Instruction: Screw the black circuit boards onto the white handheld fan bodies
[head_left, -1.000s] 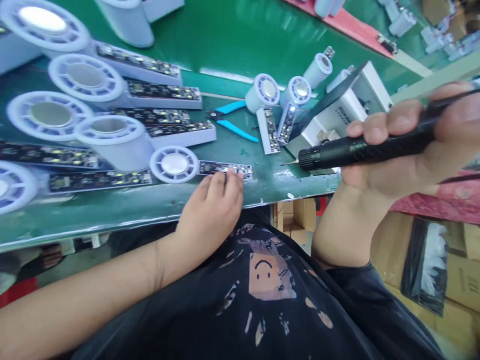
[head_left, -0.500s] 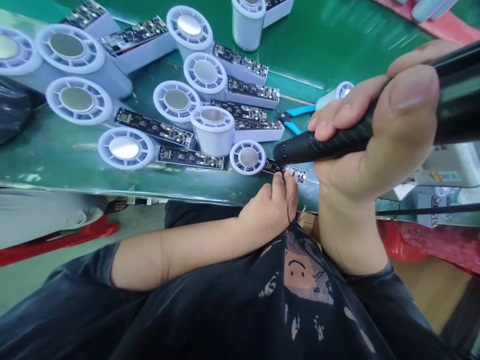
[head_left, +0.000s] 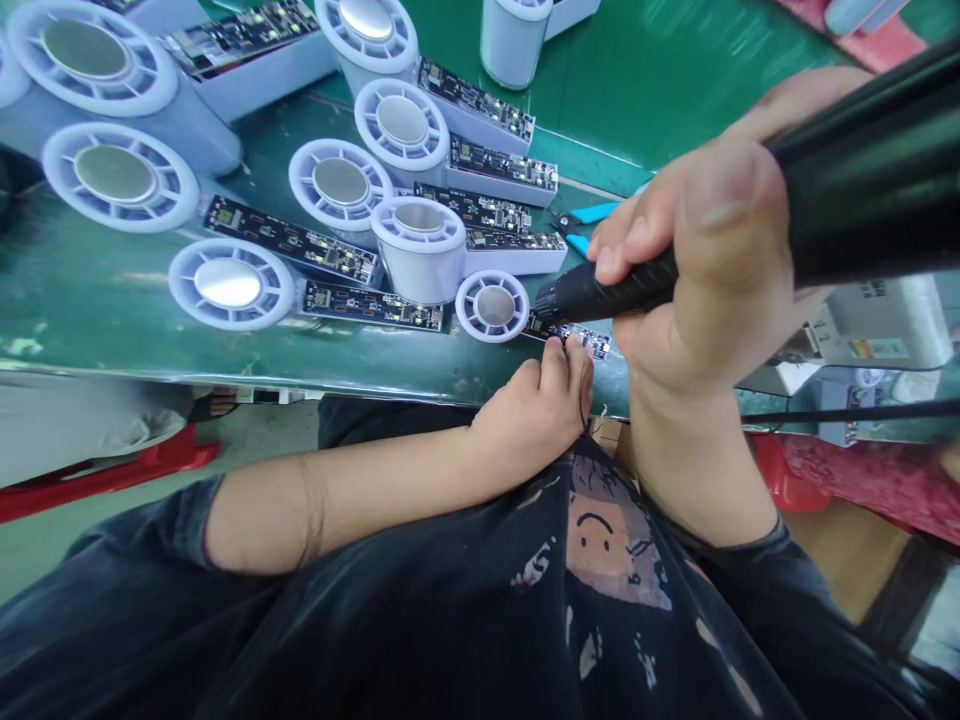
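Observation:
My right hand [head_left: 697,260] is wrapped round a black electric screwdriver [head_left: 862,170]. The tool slants down to the left, its ribbed nose over a dark circuit board [head_left: 536,325]; the bit's contact point is hidden. That board lies in the handle of a small white fan-like unit, whose round head [head_left: 493,306] has spokes and a silver disc. From the near side, the bent fingers of my left hand [head_left: 544,385] grip this handle, covering part of the board. Beyond the screwdriver's nose lie blue-handled cutters [head_left: 592,213], partly behind my right hand.
Several similar white units [head_left: 232,285] with exposed boards crowd the left and middle of the green table [head_left: 360,365]. Another unit [head_left: 514,45] stands farther back. A grey-white box-like device [head_left: 877,325] is at the right, with a black cable [head_left: 847,413] before it.
My right hand and the screwdriver have shifted left, and the tool's nose is slightly closer to the round head. My left hand keeps its grip. The whole view has shifted a little.

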